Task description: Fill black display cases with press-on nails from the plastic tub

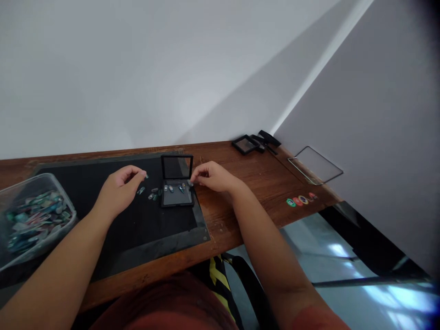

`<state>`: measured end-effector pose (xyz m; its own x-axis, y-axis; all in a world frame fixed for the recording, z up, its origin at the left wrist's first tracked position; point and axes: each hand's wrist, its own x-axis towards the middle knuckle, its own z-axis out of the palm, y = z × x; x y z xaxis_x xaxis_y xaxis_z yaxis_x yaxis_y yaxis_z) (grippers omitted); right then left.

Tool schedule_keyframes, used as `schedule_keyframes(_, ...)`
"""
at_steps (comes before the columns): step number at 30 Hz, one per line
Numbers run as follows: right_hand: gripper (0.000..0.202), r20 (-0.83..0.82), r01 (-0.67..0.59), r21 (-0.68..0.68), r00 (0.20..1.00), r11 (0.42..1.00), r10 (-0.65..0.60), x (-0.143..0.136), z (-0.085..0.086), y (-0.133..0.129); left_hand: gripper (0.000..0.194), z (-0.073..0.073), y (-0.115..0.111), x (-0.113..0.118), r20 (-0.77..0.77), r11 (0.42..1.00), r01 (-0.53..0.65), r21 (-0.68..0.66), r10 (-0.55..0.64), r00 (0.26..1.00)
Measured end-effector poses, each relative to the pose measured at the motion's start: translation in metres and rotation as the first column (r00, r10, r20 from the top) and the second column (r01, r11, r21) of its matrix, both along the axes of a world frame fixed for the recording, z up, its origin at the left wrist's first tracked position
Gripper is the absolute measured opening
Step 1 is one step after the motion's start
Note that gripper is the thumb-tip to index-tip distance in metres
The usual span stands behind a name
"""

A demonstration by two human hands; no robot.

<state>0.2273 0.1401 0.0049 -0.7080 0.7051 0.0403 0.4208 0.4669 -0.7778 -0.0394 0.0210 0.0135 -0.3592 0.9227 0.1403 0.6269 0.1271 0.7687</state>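
My left hand is closed in a pinch over the black mat, with a small greenish press-on nail at its fingertips. Below those fingertips lie several loose press-on nails on the mat. A small black case stands with its lid tilted up, and a row of decorated nails lies across its grey inside. At the case's right edge, my right hand pinches a small pale press-on nail between thumb and finger.
A clear plastic tub full of mixed nails sits at the left. The dark mat covers part of the wooden table. Black cases are at the back right, near a wire frame and round stickers.
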Motion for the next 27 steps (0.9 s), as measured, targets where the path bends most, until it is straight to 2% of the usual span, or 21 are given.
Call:
schedule_keyframes(3, 0.024, 0.021, 0.000, 0.014, 1.000, 1.000, 0.000, 0.002, 0.001, 0.001, 0.035, -0.002, 0.000, -0.002, -0.016, 1.000, 0.010, 0.001, -0.010, 1.000)
schedule_keyframes(9, 0.019, 0.023, 0.016, 0.027, 1.000, 1.000, -0.016, 0.003, 0.002, 0.001, 0.036, -0.005, 0.001, -0.003, -0.061, 1.000, 0.016, 0.003, -0.016, 0.998)
schedule_keyframes(16, 0.031, 0.064, -0.082, 0.012, 0.995, 0.997, 0.081, 0.002, 0.004, -0.005, 0.034, -0.004, -0.001, 0.000, -0.102, 1.000, 0.025, 0.008, -0.024, 0.995)
schedule_keyframes(27, 0.015, 0.140, -0.048, 0.066, 0.989, 0.997, 0.038, -0.003, 0.004, -0.010, 0.034, -0.003, -0.002, 0.000, -0.134, 1.000, 0.013, -0.021, -0.015, 0.991)
